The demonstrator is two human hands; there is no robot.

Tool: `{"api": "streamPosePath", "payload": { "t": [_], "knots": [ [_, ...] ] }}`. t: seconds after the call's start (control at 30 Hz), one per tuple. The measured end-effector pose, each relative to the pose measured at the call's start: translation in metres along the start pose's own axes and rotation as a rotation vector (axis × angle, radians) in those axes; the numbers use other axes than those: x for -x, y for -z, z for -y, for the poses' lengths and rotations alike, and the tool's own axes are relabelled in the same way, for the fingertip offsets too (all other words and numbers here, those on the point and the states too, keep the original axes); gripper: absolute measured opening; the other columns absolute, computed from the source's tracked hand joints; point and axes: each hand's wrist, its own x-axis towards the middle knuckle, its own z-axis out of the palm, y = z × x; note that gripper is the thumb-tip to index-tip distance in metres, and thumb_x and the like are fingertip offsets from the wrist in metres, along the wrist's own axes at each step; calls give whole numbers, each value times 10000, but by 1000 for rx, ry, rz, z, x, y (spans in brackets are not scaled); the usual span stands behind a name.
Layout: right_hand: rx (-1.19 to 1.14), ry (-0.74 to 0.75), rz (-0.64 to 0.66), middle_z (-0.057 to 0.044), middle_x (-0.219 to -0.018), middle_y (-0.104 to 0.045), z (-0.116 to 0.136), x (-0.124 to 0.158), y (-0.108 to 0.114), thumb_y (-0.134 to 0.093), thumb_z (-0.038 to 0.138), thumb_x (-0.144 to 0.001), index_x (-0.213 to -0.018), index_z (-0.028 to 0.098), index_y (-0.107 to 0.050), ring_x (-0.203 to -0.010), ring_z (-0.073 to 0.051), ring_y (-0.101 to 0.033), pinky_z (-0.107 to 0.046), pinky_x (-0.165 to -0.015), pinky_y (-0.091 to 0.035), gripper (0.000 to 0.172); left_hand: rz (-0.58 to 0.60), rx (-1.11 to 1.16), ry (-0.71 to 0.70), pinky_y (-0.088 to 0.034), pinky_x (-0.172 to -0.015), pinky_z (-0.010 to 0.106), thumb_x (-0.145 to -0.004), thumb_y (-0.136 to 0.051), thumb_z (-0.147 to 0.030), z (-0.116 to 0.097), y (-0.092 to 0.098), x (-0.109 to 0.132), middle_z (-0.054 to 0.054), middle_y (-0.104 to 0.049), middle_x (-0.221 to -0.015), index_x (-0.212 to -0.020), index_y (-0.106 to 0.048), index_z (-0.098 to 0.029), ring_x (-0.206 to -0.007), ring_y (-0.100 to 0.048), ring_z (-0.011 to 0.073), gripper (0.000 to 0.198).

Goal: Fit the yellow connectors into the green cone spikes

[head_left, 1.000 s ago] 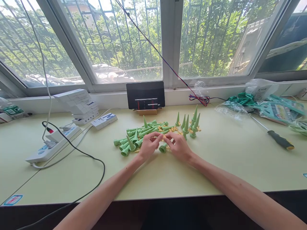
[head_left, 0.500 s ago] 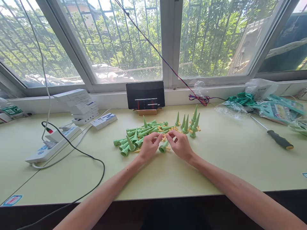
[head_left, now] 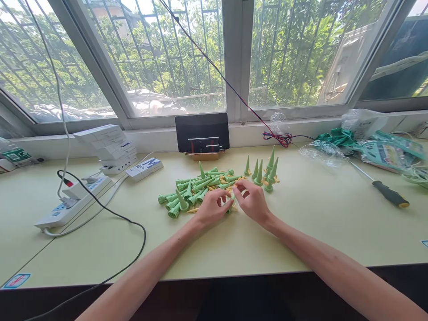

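Left hand: here it is, the left hand [head_left: 215,207], fingers curled around the near side of a hollow green plastic cone [head_left: 233,196]; whether it grips, I cannot tell!
Right hand: just beside it, the right hand [head_left: 250,199] pinches a small yellow plastic piece [head_left: 235,187], mostly hidden by the fingertips.
Cone in play: between the two hands, largely covered by the left.
Green pile: ridge-collared green plastic spikes [head_left: 173,204] lie heaped beyond the left hand, a few upright.
Standing group: pointed green plastic cones [head_left: 258,174] rise upright behind the right hand.
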Motion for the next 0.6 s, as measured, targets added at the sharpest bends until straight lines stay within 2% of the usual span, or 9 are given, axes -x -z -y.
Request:
{"api": "streamPosePath", "payload": {
  "t": [0.23,0.6],
  "knots": [
    [7,3,10,-55,-805,-694,0,0,0,-521,282,-915,-881,188,-626,-710,-177,-633,-276,-585,-512,145,47,14,3,-314,-469,197,-847,-590,-341,-3,1,1,-19,-559,-661,-902,-708,-169,-452,-368,63,216],
    [3,3,25,-73,-862,-715,0,1,-1,-515,303,-923,-898,182,-656,-684,-172,-625,-278,-574,-518,187,90,17,10,-321,-482,196,-814,-618,-357,-1,1,1,-23,-558,-690,-918,-717,-183,-473,-359,63,226]
  ]
}}
